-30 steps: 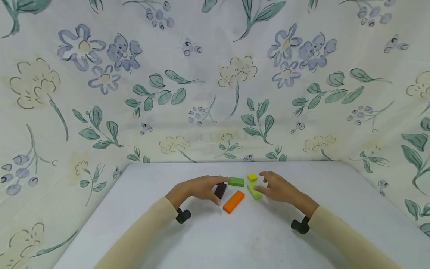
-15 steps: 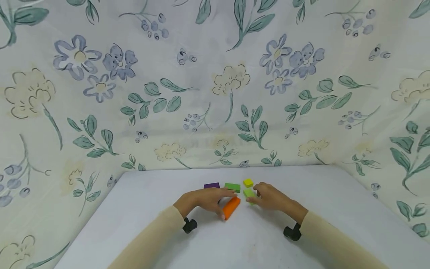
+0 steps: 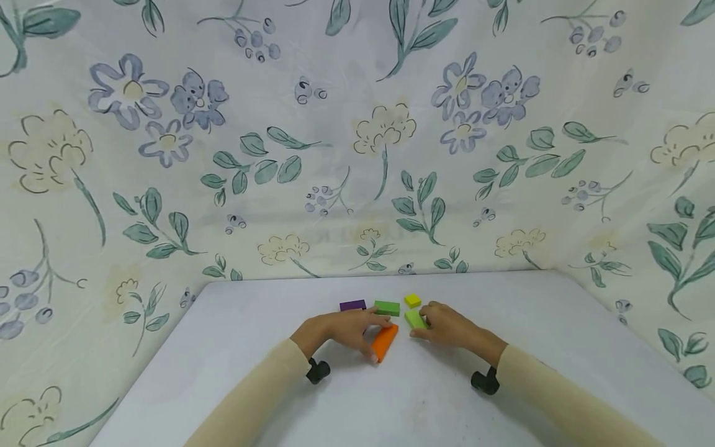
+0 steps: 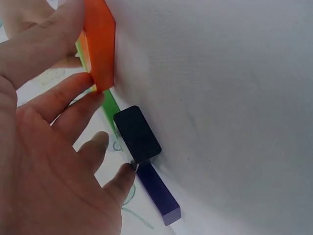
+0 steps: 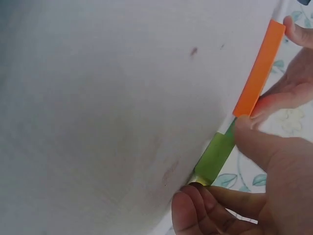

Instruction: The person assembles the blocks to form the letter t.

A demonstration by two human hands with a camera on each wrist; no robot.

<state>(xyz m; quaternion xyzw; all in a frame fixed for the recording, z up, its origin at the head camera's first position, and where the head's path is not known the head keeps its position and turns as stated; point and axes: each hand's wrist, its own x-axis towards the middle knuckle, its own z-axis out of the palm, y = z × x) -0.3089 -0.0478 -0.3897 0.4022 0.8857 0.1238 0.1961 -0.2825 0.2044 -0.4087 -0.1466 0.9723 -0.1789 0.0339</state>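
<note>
In the head view my left hand [image 3: 349, 329] holds an orange block [image 3: 385, 343] by its two ends, thumb at the near end and fingers at the far one. The left wrist view shows a black block [image 4: 137, 134] beyond those fingers, mostly hidden under the hand from above. My right hand [image 3: 449, 326] pinches a light green block [image 3: 415, 320] lengthwise, thumb at the near end. Just beyond the hands lie a purple block [image 3: 352, 305], a green block [image 3: 387, 308] and a small yellow block [image 3: 413, 300].
All the blocks are on a white table [image 3: 391, 403]. A floral cloth [image 3: 357, 155] rises behind the table and along both sides. Each wrist carries a small black camera, such as the left camera [image 3: 319, 371].
My left hand has come nearer and rightward onto the orange block, uncovering the purple block. My right hand's fingers have closed on the light green block. The head view has shifted slightly.
</note>
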